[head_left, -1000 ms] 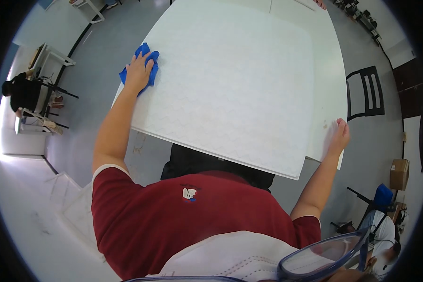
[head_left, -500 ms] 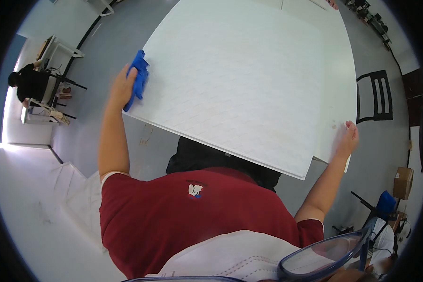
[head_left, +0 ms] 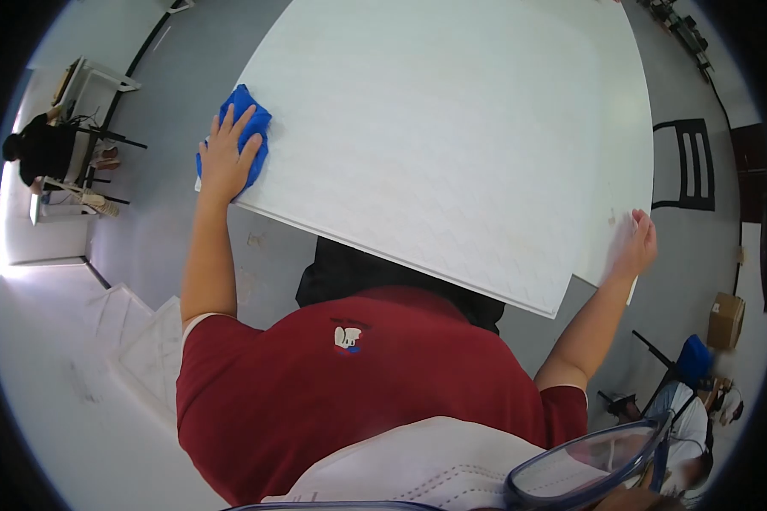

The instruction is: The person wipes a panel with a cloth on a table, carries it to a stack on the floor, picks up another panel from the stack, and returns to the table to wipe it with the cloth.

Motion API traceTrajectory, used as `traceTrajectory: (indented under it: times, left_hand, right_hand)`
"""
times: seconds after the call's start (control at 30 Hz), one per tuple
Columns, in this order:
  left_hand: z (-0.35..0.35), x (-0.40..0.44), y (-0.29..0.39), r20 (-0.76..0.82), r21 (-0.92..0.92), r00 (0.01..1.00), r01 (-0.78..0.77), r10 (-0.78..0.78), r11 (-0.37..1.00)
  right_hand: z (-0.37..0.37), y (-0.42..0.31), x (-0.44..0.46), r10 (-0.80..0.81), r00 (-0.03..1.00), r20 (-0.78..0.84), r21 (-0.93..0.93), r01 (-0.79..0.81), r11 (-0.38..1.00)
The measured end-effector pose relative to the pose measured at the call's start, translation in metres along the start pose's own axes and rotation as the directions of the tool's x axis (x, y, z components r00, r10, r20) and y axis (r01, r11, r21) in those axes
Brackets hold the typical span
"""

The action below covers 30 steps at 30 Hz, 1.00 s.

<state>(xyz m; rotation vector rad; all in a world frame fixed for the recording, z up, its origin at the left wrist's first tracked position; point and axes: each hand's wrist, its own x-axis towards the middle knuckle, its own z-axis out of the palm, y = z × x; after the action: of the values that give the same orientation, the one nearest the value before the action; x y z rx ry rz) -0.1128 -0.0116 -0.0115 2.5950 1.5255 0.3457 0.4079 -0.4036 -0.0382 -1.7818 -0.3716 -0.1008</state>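
Note:
My left hand [head_left: 224, 162] lies over a blue cloth [head_left: 256, 140] at the left corner of a large white table [head_left: 418, 153]. Its fingers are spread on top of the cloth, which sticks out on both sides of them. At the right edge of the table rests my right hand [head_left: 641, 243], its fingers curled together with no object visible in them. A small faint mark shows on the tabletop just left of that hand.
A black chair [head_left: 686, 164] stands beyond the right edge. One person [head_left: 47, 149] sits at a small desk at far left; another person [head_left: 686, 426] is at lower right, near a cardboard box [head_left: 725, 321]. Something black [head_left: 392, 277] is under the near edge.
My left hand has turned from gripping the cloth's side to lying spread over it. Compared with the earliest frame, hand and cloth are nearer the table's left corner. My right hand stays at the edge.

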Motion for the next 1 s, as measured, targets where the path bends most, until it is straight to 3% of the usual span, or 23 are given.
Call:
traceTrajectory:
  times: [0.23,0.4,0.47,0.57,0.7,0.9,1.0]
  left_hand:
    - [0.001,-0.002,0.002,-0.049,-0.112,0.998,-0.04,0.034,0.993]
    - [-0.002,-0.014,0.05,-0.08,-0.392,0.98,-0.197,0.181,0.899]
    - [-0.003,-0.02,0.08,-0.026,-0.413,0.964,-0.251,0.265,0.875]
    - [-0.009,-0.034,0.121,0.115,-0.359,0.913,-0.328,0.39,0.874]
    - [-0.004,-0.047,0.15,0.175,-0.068,0.876,-0.445,0.45,0.893]
    - [0.005,-0.044,0.15,0.154,-0.017,0.871,-0.471,0.467,0.882]
    - [0.007,-0.045,0.153,0.148,-0.016,0.878,-0.458,0.455,0.889]
  right_hand:
    - [0.001,-0.005,-0.005,-0.058,0.998,0.005,-0.019,0.058,0.998]
    - [-0.002,0.004,0.0,-0.042,0.999,0.006,0.028,0.042,0.999]
    - [-0.001,0.004,-0.001,-0.047,0.999,-0.004,0.034,0.047,0.998]
    - [0.001,-0.001,-0.005,-0.027,1.0,-0.009,0.058,0.028,0.998]
    - [0.001,0.002,-0.002,0.033,0.999,-0.027,0.054,-0.032,0.998]
    - [0.002,0.004,0.0,-0.109,0.991,-0.077,0.0,0.109,0.994]
    - [0.002,0.0,-0.001,-0.101,0.986,-0.134,0.001,0.102,0.995]
